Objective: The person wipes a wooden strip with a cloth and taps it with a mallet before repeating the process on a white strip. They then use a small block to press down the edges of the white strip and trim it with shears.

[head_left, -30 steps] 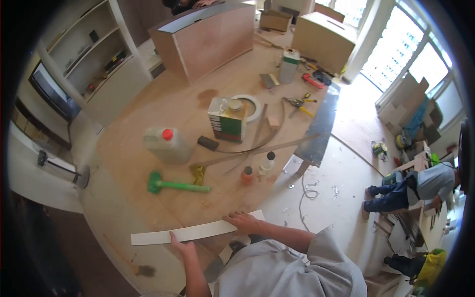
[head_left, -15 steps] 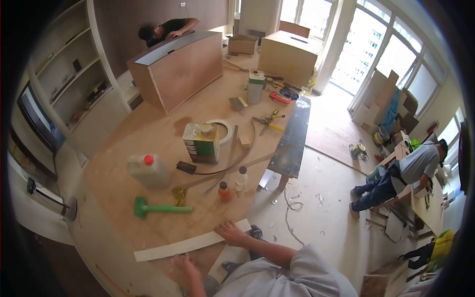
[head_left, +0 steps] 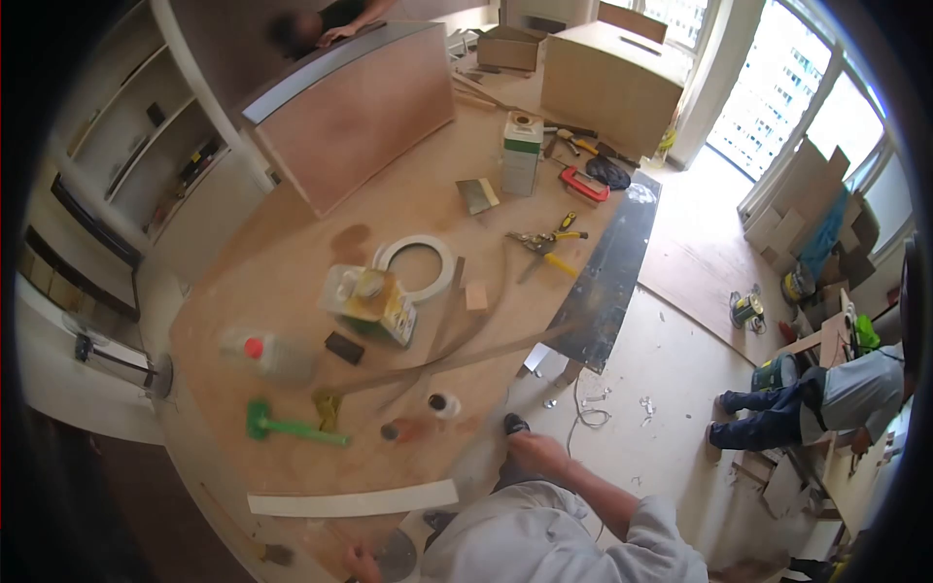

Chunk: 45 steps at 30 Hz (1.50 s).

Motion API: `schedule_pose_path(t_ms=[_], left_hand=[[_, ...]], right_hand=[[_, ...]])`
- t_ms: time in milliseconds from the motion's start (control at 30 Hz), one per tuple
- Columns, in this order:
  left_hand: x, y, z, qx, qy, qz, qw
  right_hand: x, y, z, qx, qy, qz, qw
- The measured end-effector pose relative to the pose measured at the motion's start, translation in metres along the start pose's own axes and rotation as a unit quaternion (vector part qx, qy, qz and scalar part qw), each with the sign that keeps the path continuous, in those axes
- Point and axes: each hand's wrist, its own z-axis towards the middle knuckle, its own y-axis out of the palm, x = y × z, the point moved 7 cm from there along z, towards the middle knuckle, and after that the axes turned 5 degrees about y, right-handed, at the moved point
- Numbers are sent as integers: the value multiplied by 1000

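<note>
A pale curved strip (head_left: 352,500) lies along the near edge of the wooden worktop (head_left: 292,457), with neither hand on it. Below it, my left hand (head_left: 362,563) is low at the bottom of the view, blurred, its fingers partly bent. Beside that hand is a dark round shape (head_left: 397,556) I cannot make out. Over the floor right of the worktop is my right hand (head_left: 537,453), above a dark shoe (head_left: 515,424); its fingers are mostly hidden. On the worktop stand a green mallet (head_left: 296,429), two small bottles, a jug with a red cap (head_left: 267,355) and a tilted-looking tin (head_left: 369,304).
A tape roll (head_left: 445,274), snips (head_left: 544,243), a red clamp (head_left: 585,185) and another tin (head_left: 522,160) lie farther back. One person leans over a large panel box (head_left: 374,112); another (head_left: 826,394) bends at a bench on the right. A cable (head_left: 587,416) lies on the floor.
Both hands have left the pale strip, which stays on the worktop. My right hand has moved right and my left hand down. The camera view has shifted and blurred.
</note>
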Motion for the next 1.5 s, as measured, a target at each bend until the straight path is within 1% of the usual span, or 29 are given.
schedule_pose_path(t_ms=[33,100,167,233,267,300,367,400,467,567,667,767,867,900,967,1067,1100,1167,1200,1233,1267,1300,1367,1433,1500], left_hand=[[-7,5,-6,-8,-15,18,1000],[15,19,-27,-6,-13,62,998],[34,33,-69,-2,-21,104,994],[48,49,-101,3,-28,138,990],[20,60,-111,-47,-85,182,979],[29,67,-122,-105,-98,175,974],[42,76,-145,-215,-121,155,957],[51,80,-155,-235,-141,152,950],[64,88,-166,-232,-175,150,945],[79,95,-178,-226,-207,148,940],[87,98,-186,-218,-227,144,938],[91,98,-190,-216,-234,142,937],[94,99,-189,-214,-230,141,939],[96,97,-187,-213,-225,142,940],[99,95,-177,-206,-206,147,945],[122,82,-145,-165,-129,152,966],[165,81,-128,-144,-42,146,978],[259,81,-103,-99,135,138,976],[291,88,-98,-111,138,108,978],[320,99,-92,-126,144,77,979],[353,112,-85,-148,229,98,957],[384,126,-82,-175,317,116,925],[445,158,-88,-219,447,100,862],[516,179,-123,-171,639,94,744],[563,182,-166,-166,727,20,666]], right_hand=[[27,-29,10,29,15,11,999],[79,-73,46,-7,107,-143,984],[96,-157,90,169,118,-34,978],[112,-216,150,238,75,-26,968],[120,-237,180,241,99,-50,964],[125,-254,205,243,122,-74,959],[142,-270,253,224,164,-202,939],[152,-275,277,218,149,-221,939],[180,-287,311,202,118,-258,937],[217,-301,339,112,163,-312,929],[219,-306,354,28,191,-315,929],[227,-299,355,61,153,-305,938],[230,-286,348,66,135,-237,960],[228,-287,343,66,150,-199,966],[204,-293,326,70,182,-119,974],[177,-301,286,107,179,-6,978],[159,-308,267,116,187,13,975],[113,-329,216,134,206,50,968],[91,-339,189,146,188,34,971],[73,-342,163,178,138,40,973],[58,-342,133,212,91,42,972],[42,-345,99,249,50,40,966],[6,-343,32,216,55,75,972],[-2,-309,-35,194,59,73,977],[-33,-276,-111,163,81,73,981]])
